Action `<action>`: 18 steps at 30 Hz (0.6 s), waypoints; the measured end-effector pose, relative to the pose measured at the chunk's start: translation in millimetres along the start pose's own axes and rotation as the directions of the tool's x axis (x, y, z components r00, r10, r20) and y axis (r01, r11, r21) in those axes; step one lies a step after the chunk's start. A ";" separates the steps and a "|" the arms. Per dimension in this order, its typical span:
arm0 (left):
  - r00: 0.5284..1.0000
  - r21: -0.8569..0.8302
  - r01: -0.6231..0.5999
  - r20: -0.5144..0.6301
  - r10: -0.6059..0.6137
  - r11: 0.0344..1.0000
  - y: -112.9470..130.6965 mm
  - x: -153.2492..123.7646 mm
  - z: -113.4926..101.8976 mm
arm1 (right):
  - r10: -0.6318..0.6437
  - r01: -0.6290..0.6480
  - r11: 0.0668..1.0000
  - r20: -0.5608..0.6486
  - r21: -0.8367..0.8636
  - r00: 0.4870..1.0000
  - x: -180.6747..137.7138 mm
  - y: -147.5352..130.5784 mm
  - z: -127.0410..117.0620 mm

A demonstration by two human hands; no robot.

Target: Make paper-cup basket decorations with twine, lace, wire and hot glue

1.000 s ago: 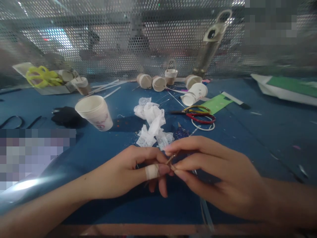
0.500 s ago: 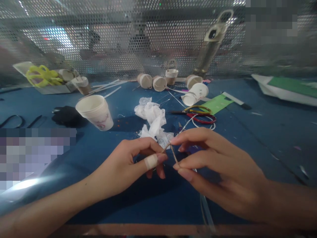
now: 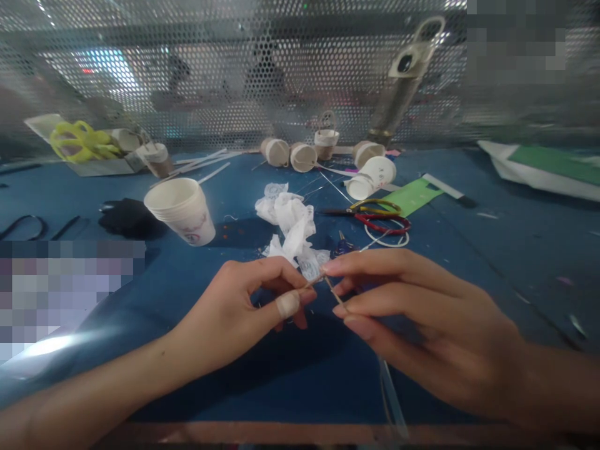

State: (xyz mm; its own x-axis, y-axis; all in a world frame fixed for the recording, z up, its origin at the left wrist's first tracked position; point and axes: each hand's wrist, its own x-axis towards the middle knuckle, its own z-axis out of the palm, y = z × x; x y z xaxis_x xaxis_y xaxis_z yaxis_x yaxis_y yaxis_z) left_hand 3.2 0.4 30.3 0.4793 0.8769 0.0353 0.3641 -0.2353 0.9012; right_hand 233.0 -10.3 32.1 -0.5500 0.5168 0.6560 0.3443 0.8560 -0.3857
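Observation:
A thin brown twine runs between my two hands, bent where a fingertip presses it. My left hand, with a bandage round the thumb, pinches one end between thumb and fingers. The other part is pinched by the thumb and fingers of my right hand, whose index fingertip touches the twine near the left fingers. Just beyond the fingers lies a crumpled heap of white lace ribbon. Scissors with yellow and red handles rest beyond my right hand.
Stacked paper cups stand left of the lace. Several small twine-wrapped cups line the back before a perforated metal screen. A box with yellow scissors is at back left. Green paper lies right.
My right hand has shifted slightly to the right, and the twine between the hands slants more. Both hands keep their pinch.

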 end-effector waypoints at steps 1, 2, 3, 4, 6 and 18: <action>0.999 0.055 -0.029 -0.018 0.030 0.998 -0.9 -0.2 0.3 | 0.000 0.000 1.000 -0.002 0.003 1.000 0.2 0.2 0.0; 0.996 0.121 -0.071 -0.040 0.076 0.990 -2.2 -0.5 0.7 | -0.003 0.003 1.000 -0.001 0.005 1.000 0.5 0.3 0.0; 0.988 0.196 -0.123 -0.063 0.138 0.973 -3.7 -1.1 1.0 | -0.004 0.004 1.000 0.004 0.006 1.000 0.8 0.5 0.0; 0.974 0.276 -0.178 -0.085 0.208 0.944 -5.3 -1.8 1.4 | -0.004 0.004 1.000 0.006 0.006 1.000 1.1 0.5 0.0; 0.929 0.429 -0.274 -0.113 0.351 0.861 -8.1 -3.1 1.9 | 0.004 -0.004 1.000 0.004 0.007 1.000 1.5 0.5 0.0; 0.815 0.653 -0.417 -0.040 0.578 0.632 -16.7 -4.1 4.5 | -0.043 0.043 0.999 -0.001 -0.002 0.999 3.5 1.3 3.0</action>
State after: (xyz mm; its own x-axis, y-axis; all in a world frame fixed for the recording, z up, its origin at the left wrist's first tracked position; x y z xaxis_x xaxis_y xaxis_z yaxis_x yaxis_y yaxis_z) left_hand -1.2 -1.2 13.1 0.5690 0.5952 0.5675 0.5519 -0.7879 0.2731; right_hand 229.2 -7.4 32.0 -0.5639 0.4797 0.6723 0.3220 0.8773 -0.3559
